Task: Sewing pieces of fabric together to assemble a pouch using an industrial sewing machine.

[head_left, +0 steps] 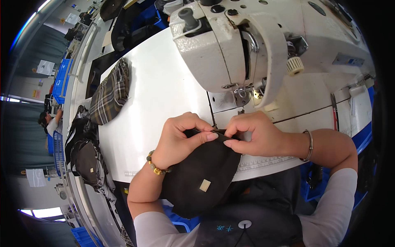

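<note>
A dark brown fabric piece (185,177) hangs from both my hands over the table's front edge, with a small cream patch (205,185) on its lower part. My left hand (185,136) pinches its top edge between thumb and fingers. Close beside it, my right hand (253,133) pinches the same edge a little to the right. Just beyond my fingers stands a white sewing machine (222,53), its presser foot and needle area (242,99) above the bed. The fabric edge lies short of the foot, apart from it.
Plaid fabric pieces (110,92) lie on the white tabletop's (152,78) left side. More dark and plaid cloth (84,154) is heaped at the left edge. Red-handled snips (335,113) rest at right. A ruler strip (267,163) runs along the front edge. Another person (51,121) sits far left.
</note>
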### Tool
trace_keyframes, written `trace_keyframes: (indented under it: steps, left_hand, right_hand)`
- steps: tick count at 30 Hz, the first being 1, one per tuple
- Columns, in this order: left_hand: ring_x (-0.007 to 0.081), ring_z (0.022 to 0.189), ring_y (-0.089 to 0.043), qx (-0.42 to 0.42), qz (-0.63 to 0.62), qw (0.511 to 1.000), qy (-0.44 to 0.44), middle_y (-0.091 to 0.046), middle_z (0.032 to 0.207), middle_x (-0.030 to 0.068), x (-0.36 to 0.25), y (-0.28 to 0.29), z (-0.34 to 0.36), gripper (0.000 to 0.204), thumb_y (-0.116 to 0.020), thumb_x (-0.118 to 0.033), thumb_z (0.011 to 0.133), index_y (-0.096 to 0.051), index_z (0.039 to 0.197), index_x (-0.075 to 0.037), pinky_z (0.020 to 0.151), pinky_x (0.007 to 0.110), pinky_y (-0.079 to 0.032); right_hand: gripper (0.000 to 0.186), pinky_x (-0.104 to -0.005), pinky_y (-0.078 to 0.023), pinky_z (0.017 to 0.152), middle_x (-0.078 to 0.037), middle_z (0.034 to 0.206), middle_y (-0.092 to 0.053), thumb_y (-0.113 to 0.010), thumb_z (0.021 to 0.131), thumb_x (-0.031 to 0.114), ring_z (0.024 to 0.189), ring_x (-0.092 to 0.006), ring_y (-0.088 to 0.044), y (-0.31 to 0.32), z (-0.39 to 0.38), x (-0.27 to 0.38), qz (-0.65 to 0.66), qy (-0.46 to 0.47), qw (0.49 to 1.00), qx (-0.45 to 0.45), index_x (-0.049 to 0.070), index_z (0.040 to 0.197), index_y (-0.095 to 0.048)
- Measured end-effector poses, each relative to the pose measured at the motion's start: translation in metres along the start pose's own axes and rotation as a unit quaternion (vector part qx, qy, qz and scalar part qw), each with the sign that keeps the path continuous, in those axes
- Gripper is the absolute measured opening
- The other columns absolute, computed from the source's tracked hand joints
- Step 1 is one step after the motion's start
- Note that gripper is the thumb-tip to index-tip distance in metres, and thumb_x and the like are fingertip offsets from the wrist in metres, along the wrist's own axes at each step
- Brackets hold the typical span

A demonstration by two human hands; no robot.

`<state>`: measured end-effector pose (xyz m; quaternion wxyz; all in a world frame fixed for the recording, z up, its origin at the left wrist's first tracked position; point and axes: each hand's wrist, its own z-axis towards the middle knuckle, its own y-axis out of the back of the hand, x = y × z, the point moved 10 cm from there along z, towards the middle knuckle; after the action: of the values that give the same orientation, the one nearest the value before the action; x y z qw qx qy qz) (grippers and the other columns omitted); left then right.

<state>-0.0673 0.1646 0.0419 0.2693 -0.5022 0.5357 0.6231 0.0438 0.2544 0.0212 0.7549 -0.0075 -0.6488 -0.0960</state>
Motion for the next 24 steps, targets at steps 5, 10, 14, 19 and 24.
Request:
trace_keyframes:
  steps: [5,10,14,19,24]
  left_hand:
    - [0.0095,0.074,-0.059,-0.038,0.005,0.999,-0.017,-0.067,0.079,0.0016,-0.007,0.023,0.000,0.010,-0.082,-0.003,0.081,-0.073,0.084,-0.002,0.069,0.024,-0.047]
    - [0.0082,0.074,-0.059,-0.063,0.022,0.998,-0.007,-0.067,0.078,0.0012,-0.012,0.022,-0.005,0.011,-0.082,-0.003,0.081,-0.072,0.083,-0.001,0.069,0.024,-0.047]
    - [0.0076,0.074,-0.059,-0.085,0.033,0.996,-0.003,-0.067,0.079,0.0010,-0.017,0.021,-0.013,0.011,-0.082,-0.003,0.082,-0.071,0.083,-0.001,0.069,0.023,-0.047]
    - [0.0069,0.074,-0.058,-0.116,-0.002,0.993,0.017,-0.067,0.078,0.0001,-0.012,0.023,-0.020,0.011,-0.081,-0.002,0.083,-0.070,0.084,0.000,0.070,0.022,-0.047]
    - [0.0052,0.074,-0.058,-0.125,-0.045,0.991,0.031,-0.068,0.078,-0.0007,0.002,0.025,-0.013,0.011,-0.080,-0.003,0.085,-0.069,0.085,0.000,0.071,0.020,-0.047]
  right_hand:
    - [0.019,-0.0290,-0.047,0.056,-0.006,0.073,-0.065,-0.073,0.089,0.015,0.065,-0.0138,-0.062,0.002,0.001,0.015,-0.050,0.093,0.994,-0.020,-0.001,0.079,-0.066]
    - [0.018,-0.0284,-0.048,0.060,-0.006,0.073,-0.065,-0.074,0.088,0.011,0.067,-0.0118,-0.062,0.005,-0.002,0.008,-0.022,0.021,0.999,-0.012,-0.001,0.076,-0.066]
    - [0.010,-0.0271,-0.052,0.068,-0.004,0.079,-0.067,-0.072,0.088,0.001,0.073,-0.0095,-0.064,0.004,-0.010,0.010,-0.008,-0.009,1.000,-0.015,0.000,0.084,-0.062]
    - [0.022,-0.0279,-0.053,0.074,-0.002,0.084,-0.066,-0.070,0.088,-0.003,0.079,-0.0097,-0.065,0.007,-0.010,0.005,0.060,-0.015,0.997,-0.055,0.003,0.102,-0.055]
    - [0.026,-0.0295,-0.054,0.078,-0.003,0.089,-0.065,-0.069,0.087,-0.005,0.084,-0.0115,-0.065,0.007,-0.009,0.009,-0.001,0.018,0.999,-0.043,0.004,0.105,-0.054]
